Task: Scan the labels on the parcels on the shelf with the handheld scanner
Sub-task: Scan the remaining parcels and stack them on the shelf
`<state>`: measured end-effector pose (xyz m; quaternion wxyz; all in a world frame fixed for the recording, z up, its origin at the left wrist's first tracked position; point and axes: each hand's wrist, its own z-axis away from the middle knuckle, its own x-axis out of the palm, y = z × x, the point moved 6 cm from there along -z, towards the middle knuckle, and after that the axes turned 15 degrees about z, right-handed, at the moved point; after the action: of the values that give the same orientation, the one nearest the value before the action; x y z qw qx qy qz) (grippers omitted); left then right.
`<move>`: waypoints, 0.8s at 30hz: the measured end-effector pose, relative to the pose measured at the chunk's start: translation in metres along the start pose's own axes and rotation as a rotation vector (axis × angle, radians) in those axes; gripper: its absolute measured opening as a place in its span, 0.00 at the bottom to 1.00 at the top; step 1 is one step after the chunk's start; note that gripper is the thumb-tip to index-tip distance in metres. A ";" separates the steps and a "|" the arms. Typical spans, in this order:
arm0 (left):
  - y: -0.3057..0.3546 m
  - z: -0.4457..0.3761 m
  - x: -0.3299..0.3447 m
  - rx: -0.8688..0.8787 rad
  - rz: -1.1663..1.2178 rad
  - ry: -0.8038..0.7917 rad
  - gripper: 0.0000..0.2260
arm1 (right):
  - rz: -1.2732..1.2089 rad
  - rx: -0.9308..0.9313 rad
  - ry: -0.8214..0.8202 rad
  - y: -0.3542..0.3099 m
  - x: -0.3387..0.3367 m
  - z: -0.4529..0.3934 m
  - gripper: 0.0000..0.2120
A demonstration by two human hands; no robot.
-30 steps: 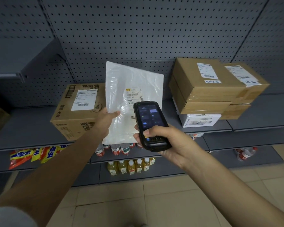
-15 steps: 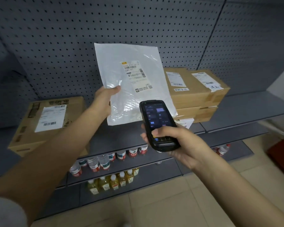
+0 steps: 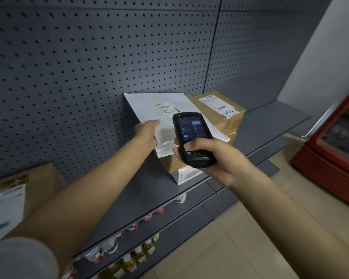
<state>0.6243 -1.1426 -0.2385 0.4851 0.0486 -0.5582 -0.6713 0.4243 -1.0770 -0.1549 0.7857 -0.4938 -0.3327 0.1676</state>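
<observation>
Glossy plastic mailer [image 3: 149, 105], matt cardboard boxes [image 3: 220, 115].

Wall: grey pegboard [image 3: 89, 67], vertical seam right of centre | Side wall [image 3: 320, 47]: plain pale, far right | Shelving: grey metal shelf [image 3: 141, 190], lower tiers below | Stock: bottles [image 3: 113, 244] in rows on lower tiers | Floor [image 3: 240, 238]: beige tiles | Far right: red cabinet [image 3: 334, 150], glass front | Light: dim, even

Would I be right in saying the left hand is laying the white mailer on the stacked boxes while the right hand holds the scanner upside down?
Not quite: in the head view the scanner is screen-up in the right hand. The left hand does lay the mailer on the boxes.
</observation>
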 end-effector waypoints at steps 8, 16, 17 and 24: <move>-0.019 -0.032 0.017 -0.092 -0.146 0.082 0.02 | 0.010 0.024 0.015 -0.005 -0.023 -0.024 0.13; -0.026 -0.035 0.005 -0.051 -0.054 0.086 0.19 | 0.052 0.065 -0.031 -0.015 -0.032 -0.044 0.20; -0.023 -0.035 -0.003 -0.030 -0.040 0.112 0.17 | 0.065 0.071 -0.047 -0.014 -0.030 -0.046 0.20; 0.029 0.003 -0.111 0.187 -0.132 0.365 0.12 | 0.090 0.124 -0.247 0.006 0.028 -0.068 0.20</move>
<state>0.6985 -1.0595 -0.2671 0.5266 0.2507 -0.5167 -0.6267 0.4922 -1.1028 -0.1704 0.7595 -0.4342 -0.3936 0.2824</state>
